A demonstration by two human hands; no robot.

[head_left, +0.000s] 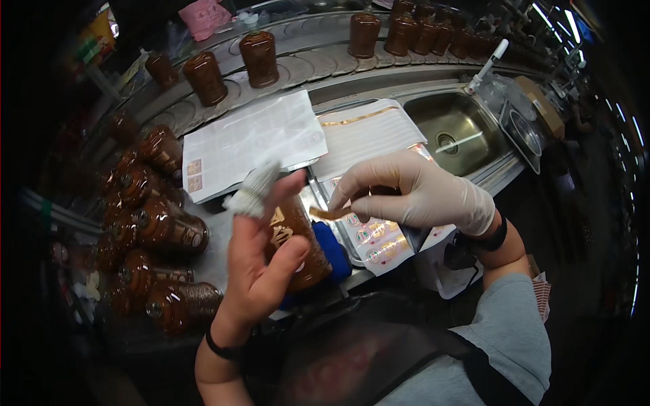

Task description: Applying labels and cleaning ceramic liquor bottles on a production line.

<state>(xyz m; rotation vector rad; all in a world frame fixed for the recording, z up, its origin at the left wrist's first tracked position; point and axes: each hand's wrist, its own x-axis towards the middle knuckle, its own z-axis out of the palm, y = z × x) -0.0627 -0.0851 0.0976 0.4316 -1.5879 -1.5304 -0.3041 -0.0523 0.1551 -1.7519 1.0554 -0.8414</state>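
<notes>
My left hand point(261, 264) is raised, its fingers apart, with a white ribbed covering point(256, 191) on one finger. Behind and beside it lies a brown glossy jar point(310, 260) with gold lettering, resting against a blue pad point(330, 252); the hand hides part of the jar, and I cannot tell whether they touch. In a white glove, my right hand point(416, 189) pinches a short gold strip point(326, 214) between thumb and fingers. Below that hand is a sheet of round and gold stickers point(380, 249).
Several brown jars point(172, 227) lie piled at left. Others stand on a curved conveyor point(305, 62) at the back. White label sheets point(254, 135) lie ahead, one bearing a gold strip point(359, 116). A steel sink point(457, 128) with a white-handled tap point(487, 66) is at right.
</notes>
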